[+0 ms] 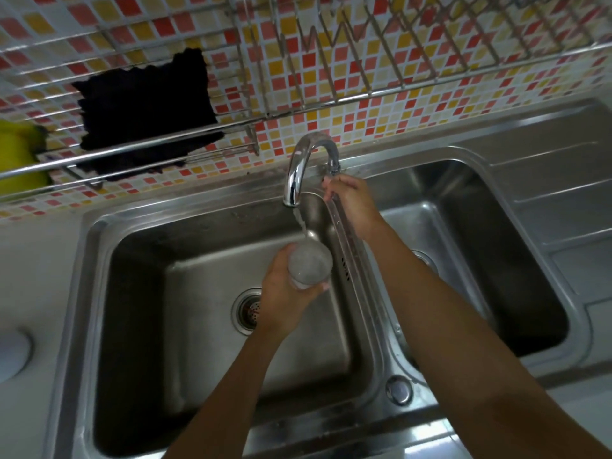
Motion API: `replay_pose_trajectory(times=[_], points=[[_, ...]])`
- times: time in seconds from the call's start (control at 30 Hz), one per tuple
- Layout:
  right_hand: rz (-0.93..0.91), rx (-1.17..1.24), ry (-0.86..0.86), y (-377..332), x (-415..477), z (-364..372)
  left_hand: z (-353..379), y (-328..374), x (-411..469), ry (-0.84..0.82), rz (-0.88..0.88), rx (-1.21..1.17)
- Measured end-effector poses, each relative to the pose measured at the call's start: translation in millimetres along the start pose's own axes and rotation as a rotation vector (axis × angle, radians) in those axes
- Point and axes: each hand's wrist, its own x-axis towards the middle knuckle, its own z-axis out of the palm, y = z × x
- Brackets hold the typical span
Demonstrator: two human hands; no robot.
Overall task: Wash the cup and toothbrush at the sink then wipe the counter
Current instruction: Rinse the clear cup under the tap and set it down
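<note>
My left hand (286, 293) grips a clear cup (309, 265) over the left basin of the steel sink (76, 293). Water runs from the chrome tap (299, 167) into the cup, which is full of frothy water. My right hand (351, 200) reaches back to the tap's base, and its fingers close around the tap handle there. No toothbrush is in sight.
A dark cloth (145, 111) hangs on a wire rack (132, 150) against the tiled wall at the left. Something yellow (16, 154) sits at the rack's far left. The right basin (480, 243) and ribbed drainboard (563, 200) lie to the right. A white round object (11, 354) rests on the left counter.
</note>
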Motion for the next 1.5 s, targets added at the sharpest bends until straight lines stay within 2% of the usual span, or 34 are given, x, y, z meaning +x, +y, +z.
replay_pose_trajectory(times=[0.13,0.3,0.67,0.9,1.0,1.07,1.13,1.23,1.37,1.5], points=[[0.004,0.033,0.055,2,1,3,2,9,7,0.016,-0.019,-0.086],[0.035,0.341,0.050,-1,-1,-2,0,13,10,0.021,0.000,-0.087],[0.057,0.346,0.086,-9,-5,-2,-8,25,12,0.069,0.097,-0.061],[0.106,0.201,0.181,-18,-13,3,-27,28,-5,0.112,0.131,-0.007],[-0.200,-0.112,0.417,-22,-41,2,-44,18,-20,0.125,0.134,0.053],[-0.328,-0.302,0.476,-16,-85,4,-59,6,-33,0.118,0.120,0.095],[-0.304,-0.367,0.395,5,-138,13,-73,-11,-51,0.083,0.095,0.147],[-0.150,-0.522,0.160,53,-219,34,-90,-37,-82,0.051,0.013,0.225],[0.001,-0.763,-0.154,79,-285,51,-104,-59,-117,0.056,-0.024,0.527],[-0.045,-0.974,-0.217,80,-286,58,-106,-74,-141,0.062,0.017,0.730]])
